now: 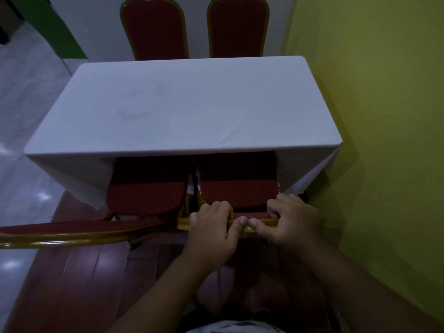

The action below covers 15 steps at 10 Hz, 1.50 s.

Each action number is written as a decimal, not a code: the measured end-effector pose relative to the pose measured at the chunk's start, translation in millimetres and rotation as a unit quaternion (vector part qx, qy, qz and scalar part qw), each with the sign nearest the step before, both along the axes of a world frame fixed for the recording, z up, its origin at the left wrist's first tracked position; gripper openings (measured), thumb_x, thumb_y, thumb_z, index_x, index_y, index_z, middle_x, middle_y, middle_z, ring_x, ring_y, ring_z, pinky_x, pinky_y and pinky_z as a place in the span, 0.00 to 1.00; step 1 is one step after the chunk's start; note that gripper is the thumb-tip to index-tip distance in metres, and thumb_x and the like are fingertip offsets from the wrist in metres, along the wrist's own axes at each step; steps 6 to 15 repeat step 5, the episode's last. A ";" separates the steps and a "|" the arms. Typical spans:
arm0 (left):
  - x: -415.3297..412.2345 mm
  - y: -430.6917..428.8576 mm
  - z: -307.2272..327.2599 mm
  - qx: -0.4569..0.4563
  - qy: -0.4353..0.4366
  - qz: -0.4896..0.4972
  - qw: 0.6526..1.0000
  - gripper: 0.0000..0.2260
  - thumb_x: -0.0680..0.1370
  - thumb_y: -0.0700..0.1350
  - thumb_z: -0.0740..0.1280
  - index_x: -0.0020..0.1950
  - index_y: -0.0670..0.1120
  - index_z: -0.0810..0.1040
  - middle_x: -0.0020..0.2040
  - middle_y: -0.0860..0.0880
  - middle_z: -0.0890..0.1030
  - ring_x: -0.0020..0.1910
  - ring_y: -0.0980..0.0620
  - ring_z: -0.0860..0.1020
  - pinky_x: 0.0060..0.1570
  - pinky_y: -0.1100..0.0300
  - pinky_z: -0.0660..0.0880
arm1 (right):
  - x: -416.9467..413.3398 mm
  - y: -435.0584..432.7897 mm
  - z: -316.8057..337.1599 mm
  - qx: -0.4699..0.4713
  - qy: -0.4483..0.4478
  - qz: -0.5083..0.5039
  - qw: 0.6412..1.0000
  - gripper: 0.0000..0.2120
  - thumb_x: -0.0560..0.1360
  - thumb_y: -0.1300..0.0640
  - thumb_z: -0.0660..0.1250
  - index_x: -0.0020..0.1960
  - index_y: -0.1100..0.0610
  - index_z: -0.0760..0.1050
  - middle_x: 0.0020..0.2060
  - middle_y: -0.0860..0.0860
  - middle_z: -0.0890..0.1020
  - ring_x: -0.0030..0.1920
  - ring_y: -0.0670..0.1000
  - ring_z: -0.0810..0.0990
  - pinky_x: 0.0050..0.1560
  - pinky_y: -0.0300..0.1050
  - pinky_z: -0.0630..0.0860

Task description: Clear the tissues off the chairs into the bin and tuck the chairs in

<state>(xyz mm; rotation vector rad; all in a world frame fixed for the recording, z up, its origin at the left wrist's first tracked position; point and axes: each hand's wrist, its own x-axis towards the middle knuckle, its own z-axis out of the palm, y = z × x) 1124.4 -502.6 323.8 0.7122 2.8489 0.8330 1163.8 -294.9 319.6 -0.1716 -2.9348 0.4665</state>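
Observation:
Two red padded chairs with gold frames stand at the near side of a table draped in white cloth (182, 104). The right chair (237, 186) has its seat partly under the table edge. My left hand (211, 227) and my right hand (290, 222) both grip the gold top rail of its backrest, thumbs almost touching in the middle. The left chair (146, 195) sits beside it, its seat also partly under the cloth, its backrest rail running off to the left. No tissue shows on either seat. No bin is in view.
Two more red chairs (153, 30) (237, 27) stand at the table's far side. A yellow-green wall (384, 140) runs close along the right. The floor is reddish wood near me and pale tile (26, 97) to the left.

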 end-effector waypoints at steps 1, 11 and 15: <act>0.6 -0.6 0.2 0.002 -0.003 0.001 1.000 0.12 0.79 0.64 0.52 0.43 0.58 0.64 0.39 0.60 0.67 0.41 0.58 0.65 0.45 0.55 0.63 | -0.4 0.4 -0.8 -0.003 -0.003 0.007 1.000 0.29 0.66 0.23 0.59 0.31 0.49 0.60 0.29 0.46 0.66 0.34 0.46 0.67 0.30 0.46 0.65; -19.9 -52.8 14.8 0.100 -0.172 -0.038 0.979 0.12 0.78 0.65 0.56 0.49 0.60 0.72 0.44 0.58 0.76 0.48 0.61 0.73 0.53 0.51 0.74 | 4.8 -8.8 21.0 -0.040 -0.078 0.010 0.996 0.22 0.70 0.31 0.59 0.36 0.50 0.66 0.32 0.45 0.71 0.37 0.44 0.72 0.39 0.51 0.72; -19.9 -52.8 14.8 0.100 -0.172 -0.038 0.979 0.12 0.78 0.65 0.56 0.49 0.60 0.72 0.44 0.58 0.76 0.48 0.61 0.73 0.53 0.51 0.74 | 4.8 -8.8 21.0 -0.040 -0.078 0.010 0.996 0.22 0.70 0.31 0.59 0.36 0.50 0.66 0.32 0.45 0.71 0.37 0.44 0.72 0.39 0.51 0.72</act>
